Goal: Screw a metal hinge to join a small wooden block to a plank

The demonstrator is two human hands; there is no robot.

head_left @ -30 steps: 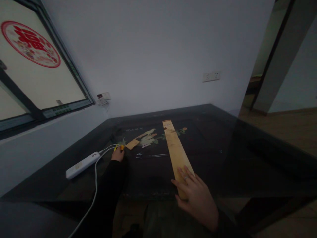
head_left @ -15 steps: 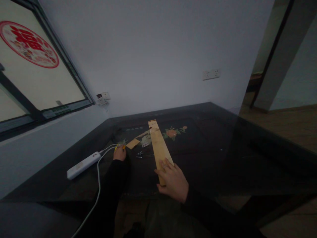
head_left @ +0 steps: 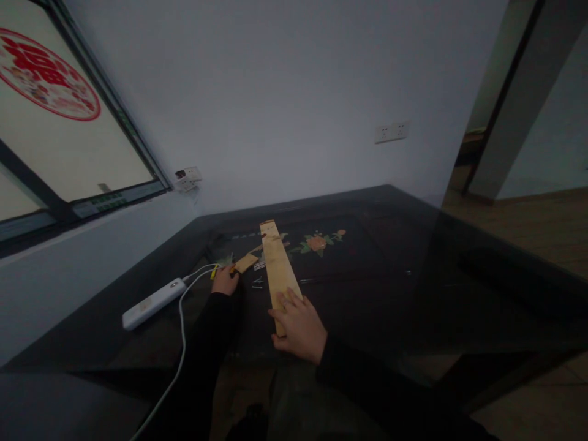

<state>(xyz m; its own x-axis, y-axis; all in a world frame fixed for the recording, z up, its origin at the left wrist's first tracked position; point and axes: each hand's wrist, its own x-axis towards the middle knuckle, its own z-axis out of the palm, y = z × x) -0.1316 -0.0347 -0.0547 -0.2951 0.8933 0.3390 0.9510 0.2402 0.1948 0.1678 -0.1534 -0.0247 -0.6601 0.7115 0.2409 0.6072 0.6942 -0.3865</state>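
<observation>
A long, pale wooden board (head_left: pixel 278 257) lies across the dark table, pointing away from me. My right hand (head_left: pixel 301 324) grips its near end, fingers over the top and thumb at the near left edge. To the left, my left hand (head_left: pixel 225 280) is closed beside a small flat wood piece (head_left: pixel 247 263). Yellow and orange bits of a tool (head_left: pixel 214 272) show around its fingers; what exactly they hold is hidden. Several small metal screws or nails (head_left: pixel 258 282) lie between the hands. A small pale card-like item (head_left: pixel 260 266) is partly behind the board.
A white power strip (head_left: pixel 154 304) with a white cable (head_left: pixel 182 343) lies on the left of the black table (head_left: pixel 390 306). The cable hangs over the front edge. The wall behind carries sockets (head_left: pixel 392 131), and a window (head_left: pixel 68 153) is at the left.
My right hand has shifted left together with the board. My left hand has moved slightly right, closer to the small wood piece. The view has turned slightly.
</observation>
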